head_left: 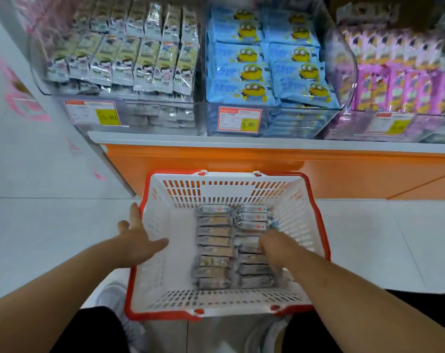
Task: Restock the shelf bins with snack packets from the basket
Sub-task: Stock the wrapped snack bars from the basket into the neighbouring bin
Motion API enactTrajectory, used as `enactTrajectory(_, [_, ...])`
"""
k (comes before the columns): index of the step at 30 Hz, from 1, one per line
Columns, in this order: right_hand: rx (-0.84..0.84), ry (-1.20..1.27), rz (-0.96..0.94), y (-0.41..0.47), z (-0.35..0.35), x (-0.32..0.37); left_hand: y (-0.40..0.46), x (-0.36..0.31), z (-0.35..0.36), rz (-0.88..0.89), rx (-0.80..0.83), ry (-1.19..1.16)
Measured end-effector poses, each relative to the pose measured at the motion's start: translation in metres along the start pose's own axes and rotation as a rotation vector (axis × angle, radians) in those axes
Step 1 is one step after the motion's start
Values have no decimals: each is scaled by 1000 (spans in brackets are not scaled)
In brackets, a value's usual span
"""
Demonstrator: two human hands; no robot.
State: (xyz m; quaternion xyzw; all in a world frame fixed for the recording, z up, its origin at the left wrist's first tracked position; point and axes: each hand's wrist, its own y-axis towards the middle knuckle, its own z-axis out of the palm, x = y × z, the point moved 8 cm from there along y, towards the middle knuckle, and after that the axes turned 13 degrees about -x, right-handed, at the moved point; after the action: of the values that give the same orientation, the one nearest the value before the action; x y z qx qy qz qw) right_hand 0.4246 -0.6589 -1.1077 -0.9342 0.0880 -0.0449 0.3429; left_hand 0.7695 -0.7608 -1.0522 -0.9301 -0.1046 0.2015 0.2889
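A white plastic basket [300, 207] with a red rim stands on the floor in front of the shelf. Two rows of grey-and-cream snack packets [215, 247] lie on its bottom. My left hand [137, 240] rests open on the basket's left rim, fingers spread. My right hand [272, 247] reaches down into the right row, fingers curled among the packets; whether they hold one is hidden. Above, a clear shelf bin [124, 115] at the left holds similar pale packets standing upright.
A middle bin [267, 123] holds blue packets with a yellow cartoon figure, and a right bin [369, 128] holds purple packets. Price tags hang on the bin fronts. An orange shelf base [241, 159] runs below. White floor tiles surround the basket.
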Motion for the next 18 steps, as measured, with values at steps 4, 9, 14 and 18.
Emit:
enactTrajectory(4, [-50, 19, -119, -9, -72, 24, -17, -10, -12, 30, -44, 84])
enactTrajectory(9, [-199, 364, -284, -70, -199, 67, -55, -79, -73, 275, -213, 329])
enactTrajectory(14, [-354, 615, -403, -147, -288, 85, -129, -165, -129, 621, 80, -45])
enactTrajectory(18, [-458, 882, -425, -179, -319, 95, -175, -190, -150, 755, 262, -297])
